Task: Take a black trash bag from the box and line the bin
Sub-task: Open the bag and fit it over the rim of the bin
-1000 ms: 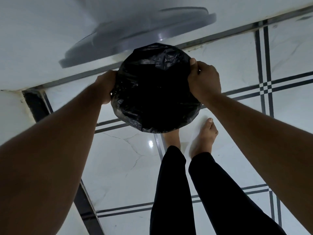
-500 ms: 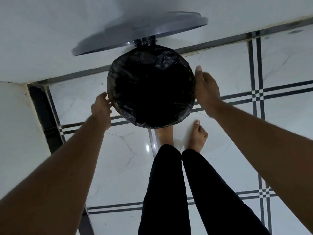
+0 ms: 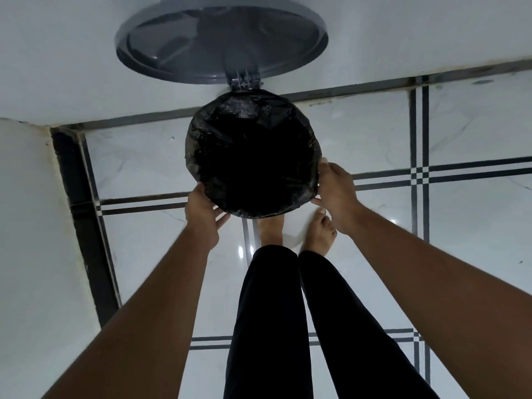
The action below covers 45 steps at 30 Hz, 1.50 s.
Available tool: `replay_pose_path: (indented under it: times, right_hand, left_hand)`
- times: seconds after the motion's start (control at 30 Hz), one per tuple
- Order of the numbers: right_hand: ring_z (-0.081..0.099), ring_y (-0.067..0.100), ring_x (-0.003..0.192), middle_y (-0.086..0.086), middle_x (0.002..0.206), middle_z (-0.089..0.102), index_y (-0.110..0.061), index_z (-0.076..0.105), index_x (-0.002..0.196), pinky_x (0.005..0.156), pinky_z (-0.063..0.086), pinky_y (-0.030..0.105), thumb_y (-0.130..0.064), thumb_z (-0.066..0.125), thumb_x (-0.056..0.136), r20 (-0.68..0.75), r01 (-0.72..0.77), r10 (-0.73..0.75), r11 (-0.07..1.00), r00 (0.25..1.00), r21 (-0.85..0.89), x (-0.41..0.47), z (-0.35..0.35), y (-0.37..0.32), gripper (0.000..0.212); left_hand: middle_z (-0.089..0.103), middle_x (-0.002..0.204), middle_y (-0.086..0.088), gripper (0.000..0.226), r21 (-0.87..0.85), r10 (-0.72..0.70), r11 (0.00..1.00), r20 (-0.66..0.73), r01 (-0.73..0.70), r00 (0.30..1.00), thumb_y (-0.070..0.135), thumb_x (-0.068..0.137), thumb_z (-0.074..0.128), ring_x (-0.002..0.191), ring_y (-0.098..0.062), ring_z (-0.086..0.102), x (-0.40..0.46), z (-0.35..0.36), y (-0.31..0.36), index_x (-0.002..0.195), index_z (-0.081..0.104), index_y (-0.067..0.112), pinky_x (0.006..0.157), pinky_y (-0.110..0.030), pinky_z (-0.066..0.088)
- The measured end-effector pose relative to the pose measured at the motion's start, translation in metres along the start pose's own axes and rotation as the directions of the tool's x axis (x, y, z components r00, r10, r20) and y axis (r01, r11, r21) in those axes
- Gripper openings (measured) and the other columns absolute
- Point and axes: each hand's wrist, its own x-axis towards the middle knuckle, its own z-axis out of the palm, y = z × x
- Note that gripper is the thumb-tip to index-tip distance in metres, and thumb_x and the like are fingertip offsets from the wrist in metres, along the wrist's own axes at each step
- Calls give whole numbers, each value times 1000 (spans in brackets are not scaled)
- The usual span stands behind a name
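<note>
A round bin stands on the tiled floor against the wall, its mouth covered by a black trash bag folded over the rim. Its grey lid is swung up and back on a hinge. My left hand is at the bin's near-left rim, fingers relaxed and touching the bag's folded edge. At the near-right rim is my right hand, fingers straight along the bag. The bin's body is hidden under the bag. No box is in view.
White wall runs behind the bin and along the left, with a dark skirting strip. Glossy white floor tiles with dark lines spread right and near. My bare feet and black trouser legs stand right in front of the bin.
Both hands slid from the bin's sides down to its near rim and now lie loose on the bag. The lid swung fully open as my view rose.
</note>
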Motion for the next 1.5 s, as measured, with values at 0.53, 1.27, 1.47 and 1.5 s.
replay_pose_path:
  times: [0.53,1.27,1.47,1.5]
  right_hand:
    - [52,24,66,2,71,58,-15,55,73,67,45,34,-28,68,101,-219,-230,232,973,948,35,-14,13,29,34]
    - [71,29,118,3,125,76,-26,68,137,110,56,52,-48,37,109,19,-372,414,795,910,479,-41,43,-12,47]
    - [67,28,125,5,133,74,-27,68,137,117,51,49,-51,34,110,14,-364,409,795,912,484,-33,44,-12,49]
    - [66,29,127,7,136,72,-27,67,136,117,50,47,-50,34,111,3,-362,408,807,913,467,-33,43,-13,48]
  left_hand:
    - [71,137,-11,76,-209,-182,954,175,217,968,70,103,41,132,-32,63,19,-35,-28,145,61,9,123,-53,41]
    - [68,137,-15,72,-238,-265,920,212,313,941,68,100,49,124,-36,68,20,-14,-10,144,60,12,115,-53,51]
    - [60,153,-9,74,-200,-242,939,191,279,951,68,103,37,144,-30,54,27,-15,-4,155,54,17,128,-56,30]
    - [59,153,-7,72,-165,-244,950,147,267,959,66,104,37,146,-29,52,25,-14,-2,154,54,18,129,-56,28]
